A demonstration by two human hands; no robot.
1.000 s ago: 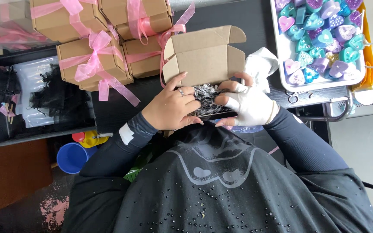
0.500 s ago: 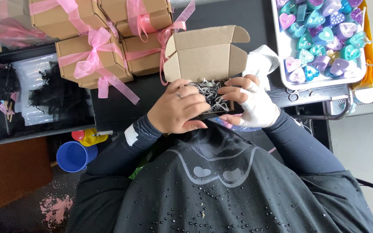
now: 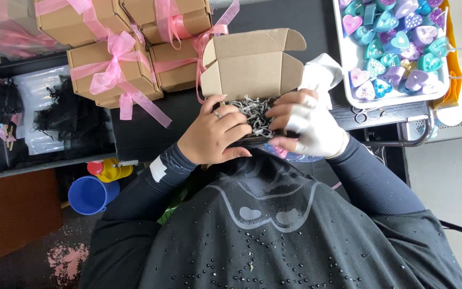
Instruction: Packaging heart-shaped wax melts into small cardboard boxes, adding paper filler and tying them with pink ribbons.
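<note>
While both hands press shredded paper [image 3: 252, 115], ribboned boxes [image 3: 116, 69] crowd nearby.

Black worktable [image 3: 274, 16] above dark, pink-stained floor [image 3: 65, 257].

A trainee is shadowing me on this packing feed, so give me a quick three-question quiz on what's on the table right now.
1. True or false: the open box under the hands holds grey shredded paper.
2. Which hand wears a white glove? A) the left hand B) the right hand C) both
3. Fill in the blank: the closed boxes at the far left are tied with ___ ribbon.
Key: 1 true; 2 B; 3 pink.
</note>
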